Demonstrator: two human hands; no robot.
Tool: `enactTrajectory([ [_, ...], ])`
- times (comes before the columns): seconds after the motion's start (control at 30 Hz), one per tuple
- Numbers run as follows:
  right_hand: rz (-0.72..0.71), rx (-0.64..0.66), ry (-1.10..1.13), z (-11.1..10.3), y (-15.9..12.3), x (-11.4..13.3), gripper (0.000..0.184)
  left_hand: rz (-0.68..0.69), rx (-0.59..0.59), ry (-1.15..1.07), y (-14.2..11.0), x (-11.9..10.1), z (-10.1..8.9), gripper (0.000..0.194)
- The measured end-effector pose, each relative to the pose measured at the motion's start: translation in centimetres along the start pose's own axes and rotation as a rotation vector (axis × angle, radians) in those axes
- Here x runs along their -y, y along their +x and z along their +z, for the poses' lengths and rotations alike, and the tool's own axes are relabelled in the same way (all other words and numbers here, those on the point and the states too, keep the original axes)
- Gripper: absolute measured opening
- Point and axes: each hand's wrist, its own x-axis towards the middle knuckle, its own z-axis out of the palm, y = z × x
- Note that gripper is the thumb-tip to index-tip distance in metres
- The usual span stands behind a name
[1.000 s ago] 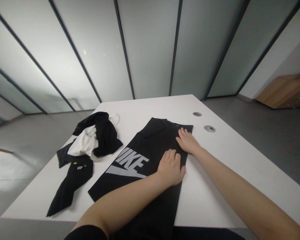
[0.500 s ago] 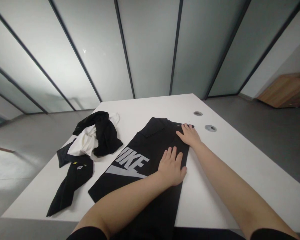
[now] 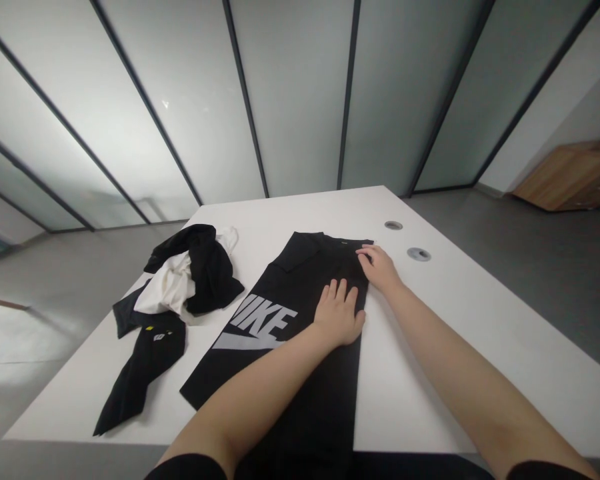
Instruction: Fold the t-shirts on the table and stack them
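Observation:
A black T-shirt point(image 3: 300, 280) with large grey lettering and a grey swoosh lies folded lengthwise on the white table, its collar end away from me. My left hand point(image 3: 339, 313) rests flat on the middle of the shirt, fingers spread, to the right of the lettering. At the shirt's upper right edge, near the collar, is my right hand point(image 3: 379, 267). Its fingers are loosely bent and apart, touching the cloth along that edge. The shirt's lower end is partly covered by my left forearm and runs over the table's near edge.
Left of the shirt lies a crumpled heap of black and white clothes point(image 3: 173, 283), with a black piece point(image 3: 140, 373) trailing toward the near edge. Two round grommets point(image 3: 419, 254) are set in the white table point(image 3: 430, 347) at the right. A frosted glass partition point(image 3: 295, 100) stands behind.
The shirt's collar end has shifted left, its right edge now straighter. My right hand's fingers have bent and drawn to the edge. My left hand has slid slightly up and left, still flat.

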Motion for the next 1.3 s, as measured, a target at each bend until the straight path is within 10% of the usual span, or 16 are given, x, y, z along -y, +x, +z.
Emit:
enactTrajectory([
  [0.73,-0.15,0.244,-0.012,-0.1,-0.4,1.3,0.028,-0.386,-0.046,-0.1,11.2,4.5,0.3,0.076],
  [1.1,-0.167,0.334,-0.059,-0.3,-0.3,2.2,0.03,-0.435,-0.328,-0.453,11.7,5.4,0.2,0.062],
  [1.3,-0.246,0.378,-0.018,-0.6,-0.3,4.1,0.032,-0.516,-0.675,-1.059,11.1,7.4,-0.5,0.043],
])
